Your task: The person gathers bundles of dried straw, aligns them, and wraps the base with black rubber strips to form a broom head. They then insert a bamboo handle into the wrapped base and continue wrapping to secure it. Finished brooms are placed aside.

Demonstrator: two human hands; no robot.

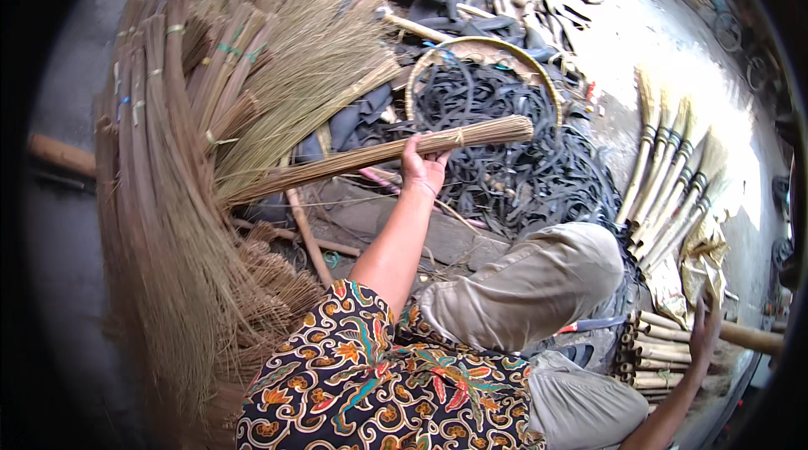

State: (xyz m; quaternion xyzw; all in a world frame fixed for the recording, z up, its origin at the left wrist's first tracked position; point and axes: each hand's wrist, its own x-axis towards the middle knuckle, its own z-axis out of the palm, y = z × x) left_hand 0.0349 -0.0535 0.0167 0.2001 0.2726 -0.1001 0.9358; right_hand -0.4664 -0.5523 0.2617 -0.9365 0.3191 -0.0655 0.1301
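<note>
My left hand [423, 165] is wrapped round a long bundle of thin, straw-brown grass stalks [484, 132], bound with a pale tie near its cut end. The bundle slants up to the right, and its other end reaches the big grass pile at the left. Far to the right, my right hand [705, 334] has its fingers stretched upward and seems to hold nothing. It is beside a stack of short bamboo tubes [661, 353] and a thick bamboo pole [753, 337]; whether it touches the pole I cannot tell.
Tied bundles of broom grass [168, 172] pile up at the left. Ahead lies a round woven basket [410, 92] with black rubber strips [497, 101] spilling over. Several finished brooms [673, 164] lean at the right above a crumpled sack [705, 252]. A blue-handled tool [599, 324] lies by my knee.
</note>
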